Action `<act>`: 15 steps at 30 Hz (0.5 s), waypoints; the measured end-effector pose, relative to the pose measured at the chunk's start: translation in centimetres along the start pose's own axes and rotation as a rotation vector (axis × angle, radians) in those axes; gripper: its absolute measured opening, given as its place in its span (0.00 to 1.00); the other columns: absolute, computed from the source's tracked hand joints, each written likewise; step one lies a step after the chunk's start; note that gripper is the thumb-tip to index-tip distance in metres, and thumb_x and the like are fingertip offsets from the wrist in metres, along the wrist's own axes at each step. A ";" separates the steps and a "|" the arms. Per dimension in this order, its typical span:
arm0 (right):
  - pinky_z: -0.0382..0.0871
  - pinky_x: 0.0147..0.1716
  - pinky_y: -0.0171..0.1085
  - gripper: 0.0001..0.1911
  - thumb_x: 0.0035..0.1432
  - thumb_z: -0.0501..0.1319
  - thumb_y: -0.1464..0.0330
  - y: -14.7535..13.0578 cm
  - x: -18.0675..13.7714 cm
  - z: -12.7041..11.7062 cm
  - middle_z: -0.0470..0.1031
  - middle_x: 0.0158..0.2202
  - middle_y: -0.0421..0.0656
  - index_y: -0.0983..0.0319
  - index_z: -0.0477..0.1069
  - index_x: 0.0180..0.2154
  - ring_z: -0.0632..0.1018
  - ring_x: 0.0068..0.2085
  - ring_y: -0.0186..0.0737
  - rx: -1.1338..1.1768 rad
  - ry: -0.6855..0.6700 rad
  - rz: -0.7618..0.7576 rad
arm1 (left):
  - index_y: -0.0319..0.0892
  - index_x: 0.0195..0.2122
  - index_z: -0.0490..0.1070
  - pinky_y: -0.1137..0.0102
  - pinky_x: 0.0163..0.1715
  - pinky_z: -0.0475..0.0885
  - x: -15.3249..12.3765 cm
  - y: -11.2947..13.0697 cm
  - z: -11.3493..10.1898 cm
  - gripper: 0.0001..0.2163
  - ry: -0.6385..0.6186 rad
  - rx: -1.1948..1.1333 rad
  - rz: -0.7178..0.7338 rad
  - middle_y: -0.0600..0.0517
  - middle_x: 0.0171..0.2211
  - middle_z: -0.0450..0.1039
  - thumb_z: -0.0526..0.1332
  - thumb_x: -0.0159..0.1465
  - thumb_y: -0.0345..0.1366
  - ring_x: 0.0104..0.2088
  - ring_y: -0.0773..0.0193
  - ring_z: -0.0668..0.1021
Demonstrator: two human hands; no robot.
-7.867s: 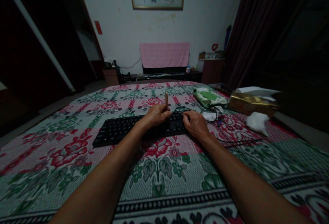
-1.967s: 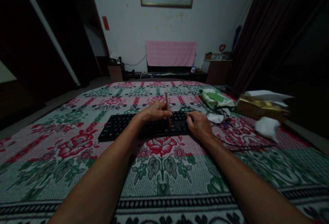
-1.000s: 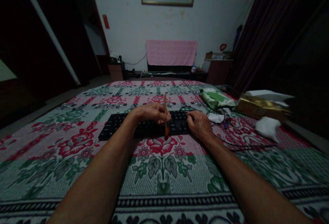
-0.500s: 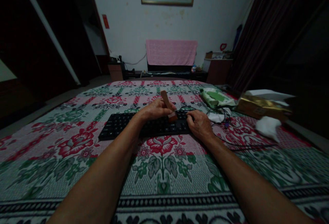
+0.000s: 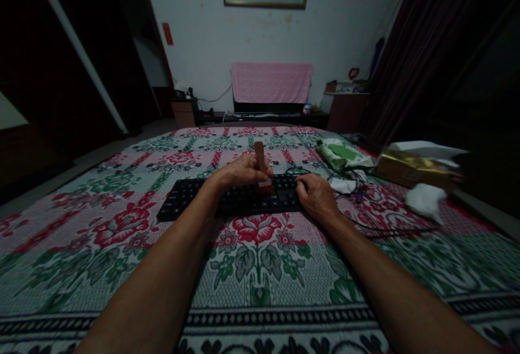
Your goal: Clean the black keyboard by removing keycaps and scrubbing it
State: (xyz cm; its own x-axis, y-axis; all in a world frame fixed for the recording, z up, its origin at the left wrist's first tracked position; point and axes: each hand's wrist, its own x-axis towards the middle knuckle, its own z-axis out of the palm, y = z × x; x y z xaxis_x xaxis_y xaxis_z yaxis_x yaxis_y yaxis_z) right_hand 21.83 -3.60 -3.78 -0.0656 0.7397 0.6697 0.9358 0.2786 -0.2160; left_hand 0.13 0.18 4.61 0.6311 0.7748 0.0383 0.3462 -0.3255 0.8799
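A black keyboard (image 5: pixel 190 194) lies across the flowered bedspread in front of me. My left hand (image 5: pixel 244 170) is closed around a brush with a brown wooden handle (image 5: pixel 260 158). The brush stands nearly upright, its dark brown lower end against the keys right of the keyboard's middle. Fingers partly cover the lower handle. At the keyboard's right end, my right hand (image 5: pixel 317 194) is closed on the edge, fingers curled over the far side. A black cable runs behind and to the right of that hand.
Right of the keyboard are a green-and-white soft packet (image 5: pixel 343 153), a gold box (image 5: pixel 414 167) with a white sheet on top, a crumpled white tissue (image 5: pixel 426 200) and a looped black cable (image 5: pixel 390 229). A pink cloth (image 5: pixel 272 83) hangs over something by the far wall.
My left hand has moved the brush a little to the left along the keys, and its handle has gone from leaning to nearly upright. My right hand stays at the keyboard's end.
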 end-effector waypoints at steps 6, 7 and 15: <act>0.62 0.42 0.39 0.11 0.54 0.52 0.72 0.0 0.0 0.1 0.75 0.34 0.46 0.63 0.73 0.33 0.73 0.38 0.41 0.002 0.007 -0.008 | 0.37 0.28 0.72 0.73 0.30 0.65 0.5 -0.3 0.7 0.06 -0.027 0.039 0.029 0.56 0.23 0.71 0.60 0.48 0.26 0.26 0.70 0.72; 0.63 0.42 0.39 0.11 0.54 0.52 0.72 0.0 0.0 0.2 0.75 0.34 0.46 0.63 0.73 0.33 0.74 0.38 0.41 0.002 0.006 -0.006 | 0.37 0.28 0.72 0.74 0.29 0.65 0.4 -0.4 0.5 0.06 -0.039 0.052 0.012 0.56 0.22 0.71 0.60 0.48 0.25 0.25 0.70 0.71; 0.65 0.42 0.40 0.12 0.53 0.52 0.73 -0.5 0.9 -1.3 0.76 0.35 0.47 0.63 0.74 0.34 0.74 0.38 0.42 0.086 0.046 0.019 | 0.38 0.30 0.73 0.73 0.32 0.67 0.3 -0.3 -0.5 0.08 0.094 0.154 0.026 0.54 0.26 0.73 0.59 0.48 0.26 0.28 0.69 0.73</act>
State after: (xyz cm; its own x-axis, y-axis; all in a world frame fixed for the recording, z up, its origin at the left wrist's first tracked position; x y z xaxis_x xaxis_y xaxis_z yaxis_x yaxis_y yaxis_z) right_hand 21.75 -3.87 -2.08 -0.0300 0.7172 0.6962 0.9034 0.3176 -0.2882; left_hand -0.13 0.81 4.57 0.5757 0.8101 0.1110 0.4371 -0.4196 0.7955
